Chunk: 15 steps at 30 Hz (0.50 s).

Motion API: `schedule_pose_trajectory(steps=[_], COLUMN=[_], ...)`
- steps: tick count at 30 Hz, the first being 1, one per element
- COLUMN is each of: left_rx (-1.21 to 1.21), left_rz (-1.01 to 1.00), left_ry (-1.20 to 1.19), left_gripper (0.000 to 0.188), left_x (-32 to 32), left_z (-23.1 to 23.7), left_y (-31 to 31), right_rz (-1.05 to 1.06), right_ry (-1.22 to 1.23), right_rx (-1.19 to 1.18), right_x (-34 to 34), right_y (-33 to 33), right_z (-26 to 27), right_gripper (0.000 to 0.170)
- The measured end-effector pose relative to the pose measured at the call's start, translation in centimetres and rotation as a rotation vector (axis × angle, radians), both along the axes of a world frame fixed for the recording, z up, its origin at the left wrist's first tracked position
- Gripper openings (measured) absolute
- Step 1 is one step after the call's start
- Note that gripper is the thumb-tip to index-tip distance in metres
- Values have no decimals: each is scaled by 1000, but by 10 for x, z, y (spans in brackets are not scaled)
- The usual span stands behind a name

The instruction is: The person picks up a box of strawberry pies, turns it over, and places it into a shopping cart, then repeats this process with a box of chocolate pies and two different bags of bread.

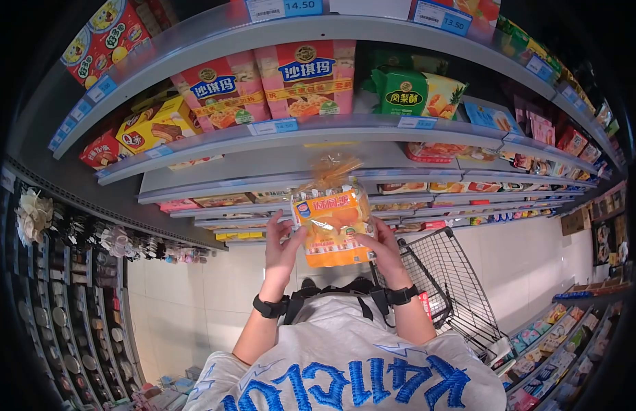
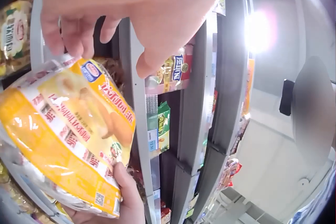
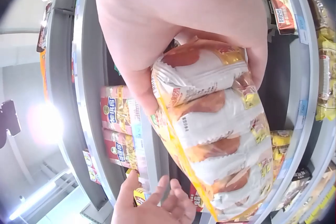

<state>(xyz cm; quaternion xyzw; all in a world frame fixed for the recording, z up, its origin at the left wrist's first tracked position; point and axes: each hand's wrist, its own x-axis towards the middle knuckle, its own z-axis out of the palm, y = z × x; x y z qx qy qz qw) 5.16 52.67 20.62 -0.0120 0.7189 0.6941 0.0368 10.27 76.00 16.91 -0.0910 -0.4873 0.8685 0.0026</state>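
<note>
A clear and yellow bag of individually wrapped cakes [image 1: 335, 229] is held up before the chest, its printed front facing the head camera and its gathered top towards the shelves. My right hand [image 1: 388, 252] grips the bag's right side, thumb on the front. The right wrist view shows white inner packets [image 3: 212, 124] stacked along the side, with fingers reaching behind. Beside the bag's left edge is my left hand [image 1: 282, 248], thumb and fingers spread with nothing pinched. The left wrist view has its fingertips [image 2: 73, 45] right at the bag's edge.
Shelves in front carry pink snack packs [image 1: 307, 79], a green pack [image 1: 403, 92] and a yellow box [image 1: 160, 123]. A wire shopping cart [image 1: 448, 281] stands to the right on the tiled floor [image 1: 170, 288]. Racks of goods [image 1: 75, 322] line the left.
</note>
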Motion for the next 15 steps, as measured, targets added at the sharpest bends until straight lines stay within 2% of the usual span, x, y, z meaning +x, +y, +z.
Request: schedule_pose_trajectory(steps=[1, 4, 7, 11, 13, 14, 15], left_rx=[1, 195, 286, 307, 313, 313, 286], left_rz=[1, -202, -274, -295, -269, -267, -282], left_ry=[0, -74, -158, -186, -237, -237, -192], left_gripper=[60, 55, 55, 51, 61, 61, 63], left_x=[0, 3, 10, 8, 7, 7, 6], left_z=[1, 11, 16, 22, 26, 25, 22], left_y=[0, 0, 9, 10, 12, 12, 13], right_rz=[-35, -69, -70, -90, -54, -52, -31], right_ry=[2, -7, 18, 104, 146, 147, 177], right_rx=[38, 39, 95, 202, 326, 326, 423], right_x=[0, -2, -2, 0, 4, 5, 6], right_y=[-1, -3, -6, -16, -20, -21, -22], right_z=[1, 5, 4, 8, 16, 22, 30], right_gripper=[53, 55, 56, 58, 66, 66, 69])
